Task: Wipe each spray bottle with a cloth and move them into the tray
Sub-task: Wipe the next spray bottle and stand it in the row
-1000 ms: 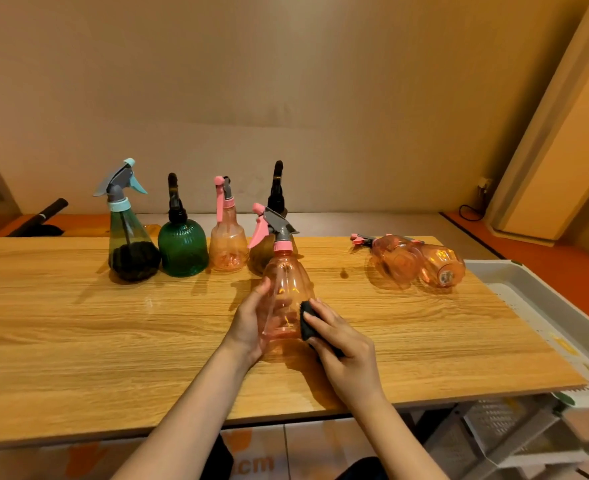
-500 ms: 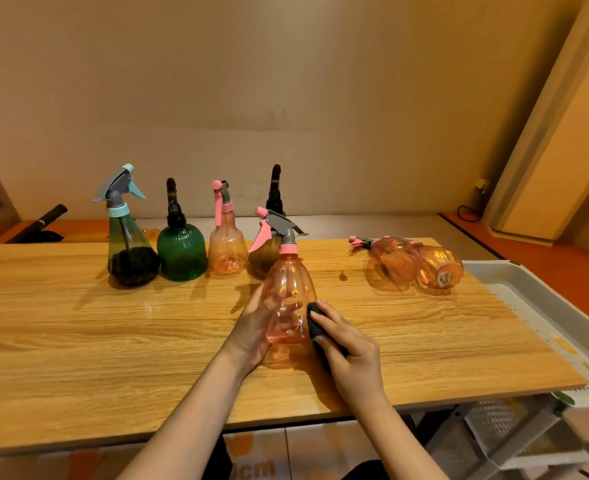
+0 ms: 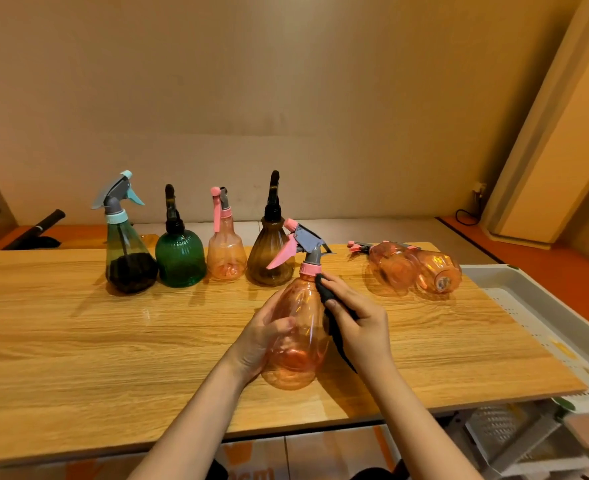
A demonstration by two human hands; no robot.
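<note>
Head view, and the action is at the middle of the wooden bench (image 3: 78, 341). The left hand (image 3: 262, 337) is wrapped round the lower body of an orange spray bottle (image 3: 298, 341), fingers curled on its left side, thumb showing through the clear plastic. The bottle is tipped, its pink-and-grey trigger head leaning away toward the back row, and whether its base touches the bench I cannot tell. The right hand (image 3: 359, 327) is curled on a dark cloth (image 3: 334, 323), pressing it against the bottle's right shoulder just below the pink collar; a tail of cloth hangs down past the wrist.

Taking that held bottle as our landmark: behind it and to its left stands a row of four upright bottles. Closest is the brown bottle (image 3: 270, 258), just behind the trigger head. Next left is a small orange bottle (image 3: 225, 254) with a pink trigger, then the green ribbed bottle (image 3: 180, 258), then farthest left a dark bottle with a pale blue trigger (image 3: 127, 261).

Behind and to the right of the held bottle, two orange bottles (image 3: 414, 268) lie on their sides, touching one another. Farther right, past the bench edge, sits the pale tray (image 3: 542, 313), with no bottle visible in it.
</note>
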